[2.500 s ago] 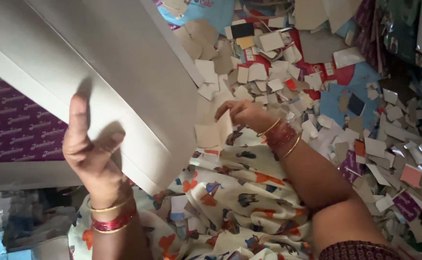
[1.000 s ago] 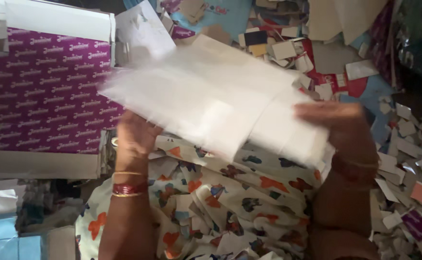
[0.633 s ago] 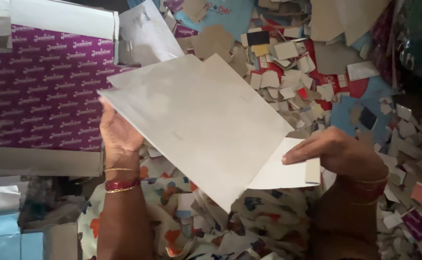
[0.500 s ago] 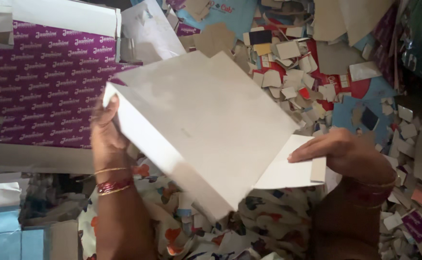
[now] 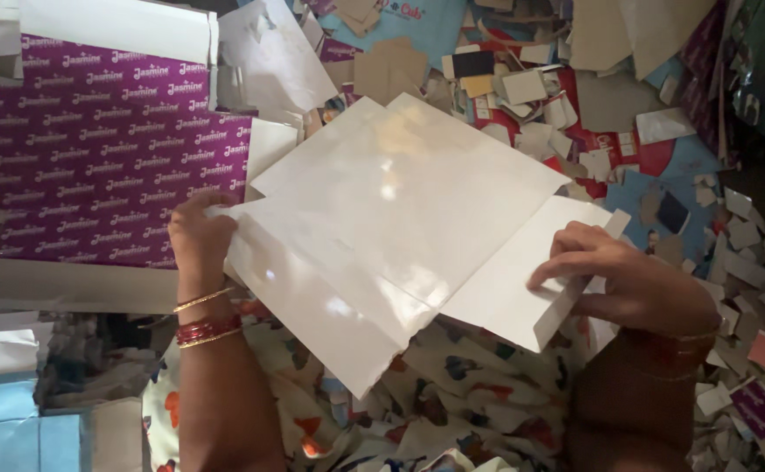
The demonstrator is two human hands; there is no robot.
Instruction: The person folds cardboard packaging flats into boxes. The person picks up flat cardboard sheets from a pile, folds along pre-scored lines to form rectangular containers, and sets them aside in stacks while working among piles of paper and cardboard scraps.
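A glossy white cardboard sheet [image 5: 382,218], partly folded, lies across the person's lap. The left hand [image 5: 197,234] pinches its near-left edge; the right hand [image 5: 623,284] has fingers curled, pressing a narrow side flap [image 5: 566,301] over. The step appears to be creasing; that flap looks to need firm, even pressure. Beyond the fingertips lie cardboard scraps [image 5: 557,114]; left of the fingers, a purple printed box [image 5: 94,166], contents hidden.

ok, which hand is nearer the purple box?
Left. The left hand grips the white card's edge right beside the purple box; the right hand holds the card's far flap.
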